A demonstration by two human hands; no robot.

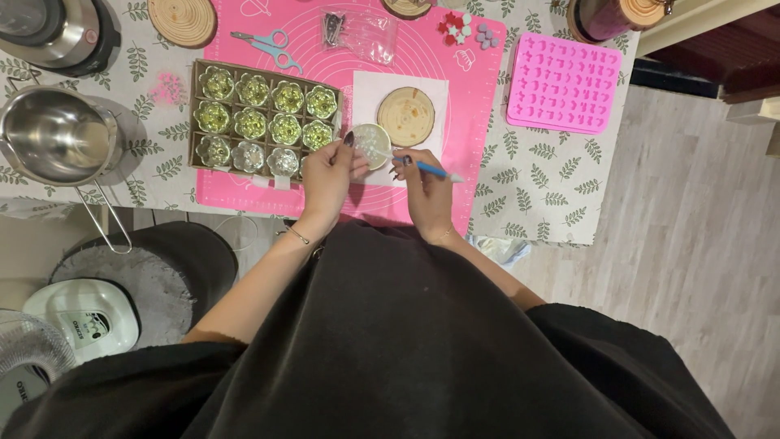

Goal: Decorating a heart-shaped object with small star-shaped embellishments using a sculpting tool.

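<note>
Head view: left hand (327,173) grips a small glass cup (370,145) by its rim, over the white sheet (363,91) on the pink mat (479,89). Right hand (424,183) pinches a blue-handled tool (435,171), tip at the cup. Looks like the placing or picking step inside the cup; next move likely needs a steady tip and a level cup. Wooden disc (406,116) sits just behind, tray of cups (262,118) just left. Table edge is close under both wrists; open room lies right toward the pink mould (564,82).
</note>
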